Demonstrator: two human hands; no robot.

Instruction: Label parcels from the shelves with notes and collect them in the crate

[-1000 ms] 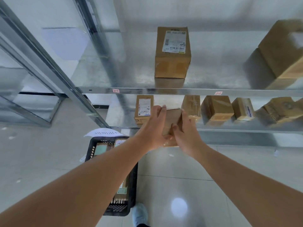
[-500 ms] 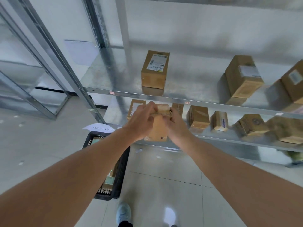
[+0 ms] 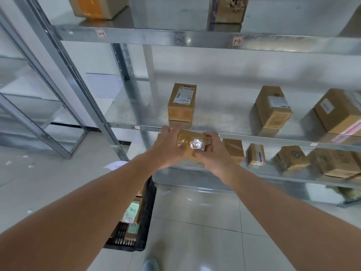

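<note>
Holding a taped parcel at the shelving

Gripping one small brown parcel from both sides: left hand curled round its left end, right hand wrapped round its right end, thumb pinching the glossy taped front. Held in the air, just in front of the metal shelf edge. Down on the floor at left, partly hidden by the left forearm: black crate, labelled parcels inside.

Held parcel: brown cardboard wrapped in glossy, crinkled clear tape.
Shelves: bright galvanised metal, smooth, faintly mottled.
Shelf parcels: matt cardboard with white paper labels.
Crate: black slotted plastic.
Floor: glossy pale tile.
</note>
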